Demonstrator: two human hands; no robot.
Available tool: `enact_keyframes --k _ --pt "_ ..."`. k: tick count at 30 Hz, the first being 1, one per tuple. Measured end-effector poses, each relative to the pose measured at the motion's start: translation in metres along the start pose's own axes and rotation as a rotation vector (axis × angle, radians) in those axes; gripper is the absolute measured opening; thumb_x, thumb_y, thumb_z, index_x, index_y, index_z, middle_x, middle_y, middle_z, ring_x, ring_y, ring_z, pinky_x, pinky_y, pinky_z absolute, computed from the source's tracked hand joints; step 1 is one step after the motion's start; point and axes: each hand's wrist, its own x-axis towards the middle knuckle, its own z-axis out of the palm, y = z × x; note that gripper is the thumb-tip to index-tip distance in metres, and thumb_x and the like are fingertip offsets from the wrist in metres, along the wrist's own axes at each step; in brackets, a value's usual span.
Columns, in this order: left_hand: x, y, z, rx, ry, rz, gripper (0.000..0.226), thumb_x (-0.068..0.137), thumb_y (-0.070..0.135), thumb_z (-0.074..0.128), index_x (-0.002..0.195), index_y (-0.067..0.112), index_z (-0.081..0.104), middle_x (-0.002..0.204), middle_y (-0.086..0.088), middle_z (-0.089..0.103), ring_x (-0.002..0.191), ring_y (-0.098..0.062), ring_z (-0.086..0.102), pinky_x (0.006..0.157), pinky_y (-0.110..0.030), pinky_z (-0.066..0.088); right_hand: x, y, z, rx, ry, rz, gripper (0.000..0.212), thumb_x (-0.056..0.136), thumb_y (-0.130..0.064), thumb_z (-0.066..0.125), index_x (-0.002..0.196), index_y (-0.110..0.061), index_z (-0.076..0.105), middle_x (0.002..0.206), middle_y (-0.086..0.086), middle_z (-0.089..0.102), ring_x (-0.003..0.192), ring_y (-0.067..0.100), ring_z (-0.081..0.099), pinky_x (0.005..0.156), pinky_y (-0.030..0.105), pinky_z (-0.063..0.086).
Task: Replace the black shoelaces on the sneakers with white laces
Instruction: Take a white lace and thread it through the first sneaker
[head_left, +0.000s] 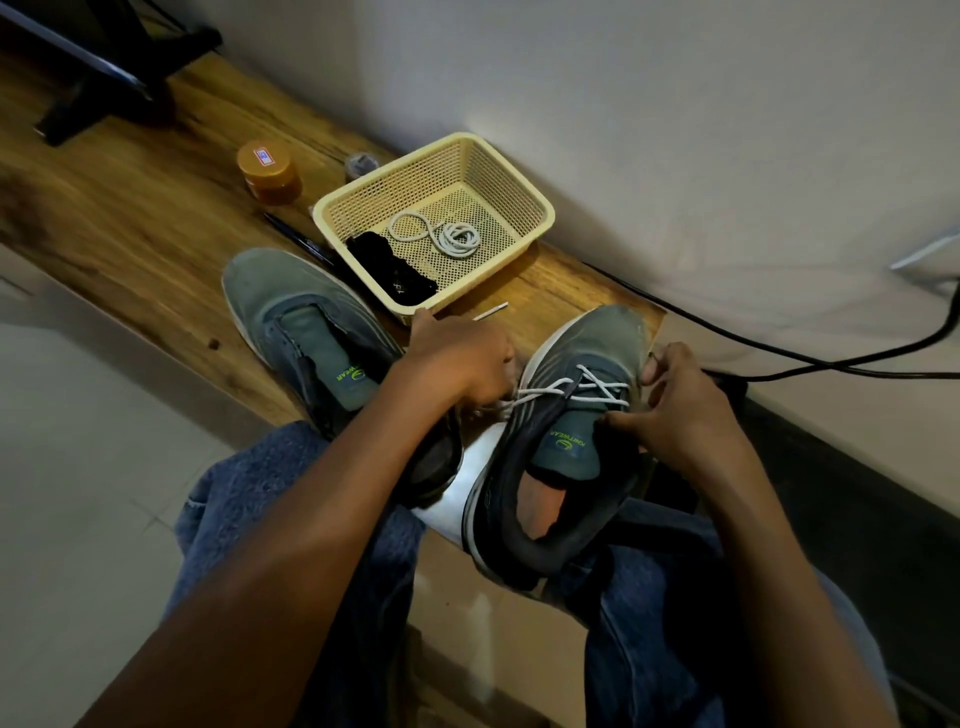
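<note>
Two sneakers sit before you: the right sneaker (566, 415) is part-laced in white lace (571, 389), your left hand (462, 358) pinching one end, your right hand (675, 405) curled at the eyelets. Next, thread higher; the left sneaker (306, 332) waits bare, its lace coiled in the basket (519, 176).

Head-worn view, steeply downward, close.

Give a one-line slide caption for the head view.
Both hands thread a white lace through the right sneaker.
</note>
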Motion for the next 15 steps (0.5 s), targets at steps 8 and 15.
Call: enact_keyframes --k 8,15 --pt "0.004 0.022 0.011 -0.222 0.051 0.084 0.026 0.092 0.055 0.050 0.095 0.031 0.059 0.111 0.008 0.064 0.114 -0.018 0.054 0.094 -0.036 0.028 0.001 0.000 0.000 0.012 0.000 -0.015 0.047 0.068 -0.012 0.083 0.094 -0.013 0.044 0.078 0.000 0.049 0.074 0.021 0.050 0.068 0.036 0.046" --pt "0.002 0.029 -0.001 -0.589 -0.053 0.039 0.034 0.098 0.041 0.042 0.074 0.022 0.057 0.082 0.005 0.055 0.095 -0.016 0.050 0.084 -0.033 0.027 -0.001 -0.001 0.001 0.054 0.008 -0.011 0.044 0.069 -0.008 0.081 0.085 -0.017 0.041 0.075 -0.001 0.046 0.067 0.019 0.047 0.067 0.039 0.050"
